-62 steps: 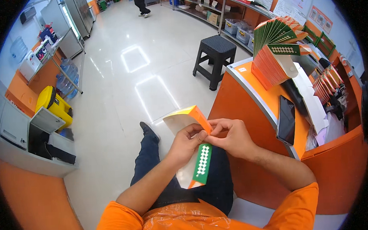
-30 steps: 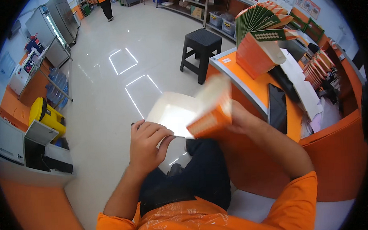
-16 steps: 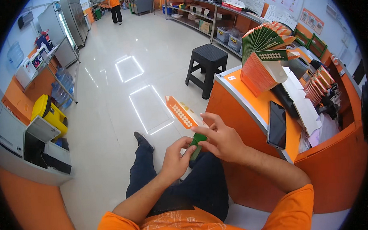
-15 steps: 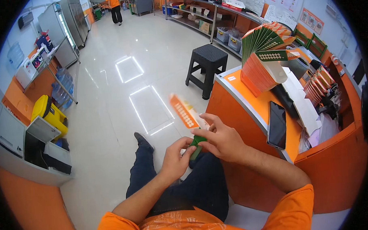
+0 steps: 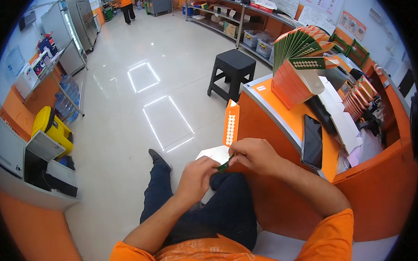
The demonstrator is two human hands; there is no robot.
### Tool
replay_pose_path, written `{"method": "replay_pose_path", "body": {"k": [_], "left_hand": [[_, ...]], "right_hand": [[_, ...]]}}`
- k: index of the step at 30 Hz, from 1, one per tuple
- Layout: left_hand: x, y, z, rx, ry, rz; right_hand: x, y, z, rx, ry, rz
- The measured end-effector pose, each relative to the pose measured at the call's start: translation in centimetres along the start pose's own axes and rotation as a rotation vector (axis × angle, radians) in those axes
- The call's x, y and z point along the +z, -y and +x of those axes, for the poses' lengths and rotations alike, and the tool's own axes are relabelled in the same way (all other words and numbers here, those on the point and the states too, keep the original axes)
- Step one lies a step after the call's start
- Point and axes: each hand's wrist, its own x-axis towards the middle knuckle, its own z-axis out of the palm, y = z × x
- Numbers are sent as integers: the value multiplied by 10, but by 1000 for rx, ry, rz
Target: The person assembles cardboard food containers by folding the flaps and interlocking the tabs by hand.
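Both hands meet just in front of the orange tabletop point(image 5: 281, 102), over the person's lap. Right hand point(image 5: 256, 155) has its fingers point(image 5: 239, 153) pinched together on the lower end of a flat cardboard box blank point(image 5: 230, 125), orange with rows of white dots, which stands nearly upright and leans slightly toward the tabletop's curved edge. Left hand point(image 5: 197, 174) sits just beside the right one, away from the tabletop, its fingers point(image 5: 213, 161) curled and closed on the blank's green lower tip, with a pale flap of the same blank showing just above the knuckles. On the tabletop, well beyond the hands, a fanned stack of the same blanks point(image 5: 301, 63) stands on edge, orange below and green at the top. A black phone point(image 5: 312, 140) lies flat near the tabletop's near edge, close to the right forearm. Further along the tabletop, another row of orange blanks point(image 5: 355, 102) leans by some white papers. A black plastic stool point(image 5: 232, 72) stands on the floor just off the tabletop's far end.
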Motion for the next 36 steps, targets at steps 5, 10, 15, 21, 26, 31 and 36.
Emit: {"method": "replay_pose_path", "body": {"k": [5,10,15,21,26,31,36], "left_hand": [[-9,-3,1,17,-30,1],[-8,1,2,140,-33,126],[-4,-3,7,139,-121,54],[-6,-5,5,-85,-45,-77],[-6,6,3,-59,18,-181],[-1,20,0,48,17,-187],[2,5,1,2,-7,-79]], "right_hand": [[-3,7,3,180,36,120],[1,13,0,239,-4,70],[0,10,-1,185,30,169],[3,12,-1,114,-39,173],[4,19,-3,197,-49,91],[7,18,-2,267,-37,123],[7,16,-4,218,95,74]]}}
